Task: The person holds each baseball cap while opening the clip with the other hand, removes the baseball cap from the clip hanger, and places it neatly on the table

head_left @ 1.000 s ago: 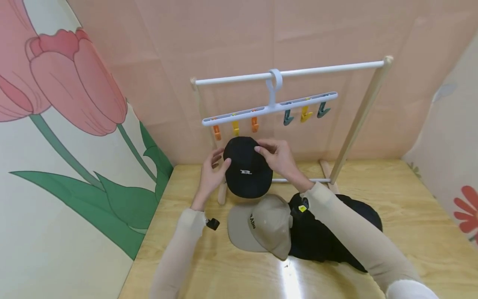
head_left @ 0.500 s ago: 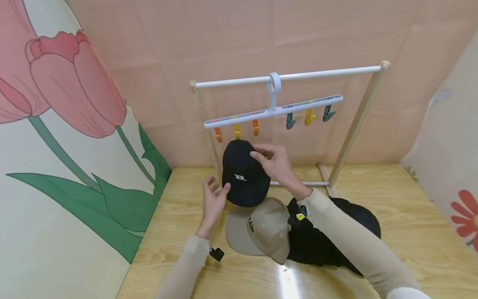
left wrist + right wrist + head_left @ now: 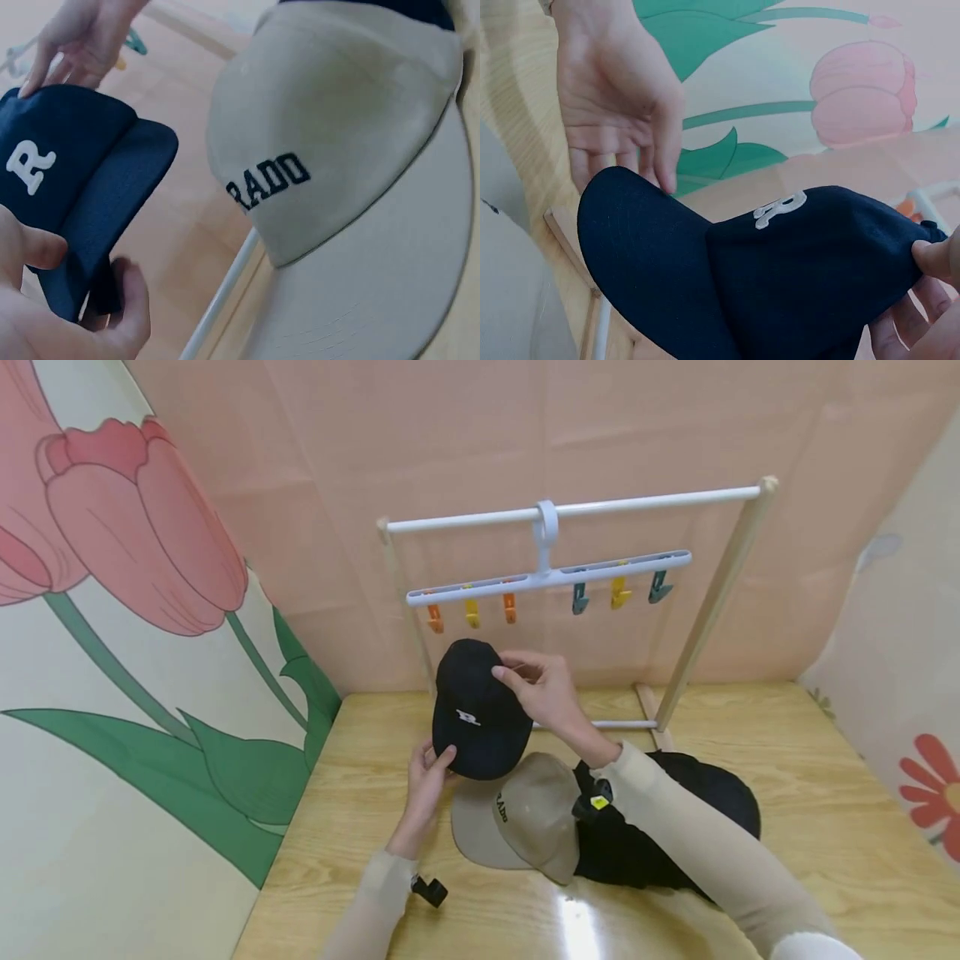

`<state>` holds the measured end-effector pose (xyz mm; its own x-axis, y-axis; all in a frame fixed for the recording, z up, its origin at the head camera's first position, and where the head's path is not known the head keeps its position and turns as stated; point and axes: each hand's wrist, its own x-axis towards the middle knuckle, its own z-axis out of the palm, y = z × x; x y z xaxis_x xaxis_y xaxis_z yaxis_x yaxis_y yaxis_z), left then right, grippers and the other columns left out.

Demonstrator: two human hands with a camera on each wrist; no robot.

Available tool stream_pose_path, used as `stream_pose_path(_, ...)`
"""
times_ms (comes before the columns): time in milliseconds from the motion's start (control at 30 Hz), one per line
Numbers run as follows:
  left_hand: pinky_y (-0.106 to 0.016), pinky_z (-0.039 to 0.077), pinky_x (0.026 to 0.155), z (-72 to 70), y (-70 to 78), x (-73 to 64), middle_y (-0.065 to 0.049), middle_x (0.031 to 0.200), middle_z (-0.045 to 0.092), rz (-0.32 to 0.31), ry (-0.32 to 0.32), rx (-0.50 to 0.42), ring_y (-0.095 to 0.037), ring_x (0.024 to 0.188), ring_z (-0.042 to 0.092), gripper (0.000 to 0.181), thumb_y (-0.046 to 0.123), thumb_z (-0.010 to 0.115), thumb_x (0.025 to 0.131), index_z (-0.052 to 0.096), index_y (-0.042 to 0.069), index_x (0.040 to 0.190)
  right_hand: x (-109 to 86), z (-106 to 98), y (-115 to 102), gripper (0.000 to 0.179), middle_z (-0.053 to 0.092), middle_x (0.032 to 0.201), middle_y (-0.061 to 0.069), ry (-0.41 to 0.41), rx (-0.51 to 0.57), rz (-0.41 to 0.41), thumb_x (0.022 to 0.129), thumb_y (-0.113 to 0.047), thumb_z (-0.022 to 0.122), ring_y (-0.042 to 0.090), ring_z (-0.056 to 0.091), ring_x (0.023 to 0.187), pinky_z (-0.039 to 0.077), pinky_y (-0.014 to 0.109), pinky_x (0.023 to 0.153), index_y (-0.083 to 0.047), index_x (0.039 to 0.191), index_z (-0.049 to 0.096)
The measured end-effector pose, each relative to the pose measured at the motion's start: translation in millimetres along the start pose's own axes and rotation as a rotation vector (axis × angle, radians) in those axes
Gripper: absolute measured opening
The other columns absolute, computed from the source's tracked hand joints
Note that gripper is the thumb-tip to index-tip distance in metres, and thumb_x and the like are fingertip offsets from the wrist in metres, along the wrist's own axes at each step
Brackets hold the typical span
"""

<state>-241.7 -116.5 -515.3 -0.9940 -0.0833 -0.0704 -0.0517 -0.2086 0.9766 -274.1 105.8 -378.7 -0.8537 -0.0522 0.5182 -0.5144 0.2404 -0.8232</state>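
A dark baseball cap (image 3: 480,710) with a white letter R on its front is held up in the air before the rack, brim lowest. My left hand (image 3: 427,781) pinches the brim, thumb on top and fingers beneath; the right wrist view shows this hand (image 3: 622,105) at the brim's edge. With thumb and fingers, my right hand (image 3: 547,689) grips the crown's upper right side. In the left wrist view the cap's R (image 3: 31,166) is plain. Below, a beige cap (image 3: 536,814) with dark lettering lies on the table, brim to the left.
Behind stands a rack with a white top bar (image 3: 660,503). From it hangs a pale hanger (image 3: 543,578) with several clips, including an orange clip (image 3: 435,618) and a yellow clip (image 3: 619,593). A black cap pile (image 3: 637,852) lies partly under my right forearm on the wooden table (image 3: 847,860).
The dark cap has shifted slightly left and down and tilted. My left hand slid from the crown's side down to the brim; my right hand kept its grip.
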Motion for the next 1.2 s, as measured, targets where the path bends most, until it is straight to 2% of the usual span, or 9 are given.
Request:
stream_pose_path(133,-0.027,0.061,0.077,-1.0,0.8,-5.9,-0.012,0.122,0.068,-0.058,-0.07,-0.154,-0.012,0.088,0.073,0.042,0.008,0.06,0.107,0.042,-0.004,0.143,-1.6,1,-3,0.024,0.081,0.109,0.018,0.007,0.007,-0.004,0.097,-0.009,0.08,0.034,0.079,0.094,0.058,0.015,0.08,-0.002,0.119,0.081)
stream_pose_path(233,-0.026,0.062,0.074,-2.1,2.6,-7.6,-0.008,0.114,0.068,-0.061,-0.085,-0.221,-0.012,0.083,0.073,0.04,0.005,0.059,0.106,0.042,-0.005,0.141,-1.9,0,-4,0.024,0.08,0.109,0.019,0.009,0.016,-0.008,0.097,-0.009,0.08,0.036,0.079,0.094,0.057,0.015,0.08,-0.001,0.119,0.081)
stream_pose_path(367,-0.027,0.063,0.074,-5.8,6.4,-7.8,-0.007,0.111,0.07,-0.062,-0.09,-0.273,-0.013,0.084,0.074,0.039,0.002,0.059,0.106,0.043,-0.007,0.14,-3.0,-2,-7,0.023,0.08,0.109,0.019,0.008,0.036,0.003,0.097,-0.009,0.08,0.036,0.079,0.096,0.057,0.015,0.08,-0.001,0.119,0.08)
stream_pose_path(600,-0.025,0.062,0.071,-18.9,16.5,-9.1,-0.003,0.1,0.075,-0.066,-0.094,-0.266,-0.012,0.081,0.075,0.037,-0.003,0.058,0.105,0.043,-0.006,0.139,-8.0,-6,-11,0.027,0.079,0.109,0.018,-0.038,0.053,0.068,0.097,-0.008,0.078,0.023,0.076,0.098,0.058,0.02,0.08,-0.002,0.124,0.077)
stream_pose_path(767,-0.024,0.06,0.069,-28.8,23.8,-9.7,0.0,0.095,0.075,-0.072,-0.116,-0.23,-0.01,0.076,0.073,0.036,-0.002,0.059,0.105,0.046,-0.005,0.138,-11.1,-8,-15,0.031,0.076,0.108,0.019,-0.074,0.069,0.076,0.098,-0.008,0.077,0.017,0.071,0.095,0.058,0.021,0.082,-0.001,0.129,0.074)
stream_pose_path(1033,-0.025,0.059,0.068,-43.9,26.2,-11.8,0.0,0.087,0.076,-0.066,-0.147,-0.198,-0.011,0.075,0.072,0.021,-0.001,0.063,0.103,0.058,0.002,0.123,-22.2,-8,-19,0.016,0.077,0.103,0.013,-0.11,0.076,0.071,0.102,-0.013,0.074,0.014,0.073,0.093,0.059,0.024,0.086,-0.004,0.115,0.076)
stream_pose_path(1200,-0.022,0.058,0.071,-51.8,30.8,-13.0,-0.001,0.096,0.077,-0.047,-0.152,-0.171,-0.011,0.08,0.072,0.03,0.0,0.064,0.104,0.057,-0.005,0.132,-28.1,-7,-24,0.012,0.074,0.099,0.011,-0.135,0.093,0.088,0.102,-0.013,0.074,0.019,0.069,0.081,0.059,0.028,0.072,-0.006,0.112,0.074)
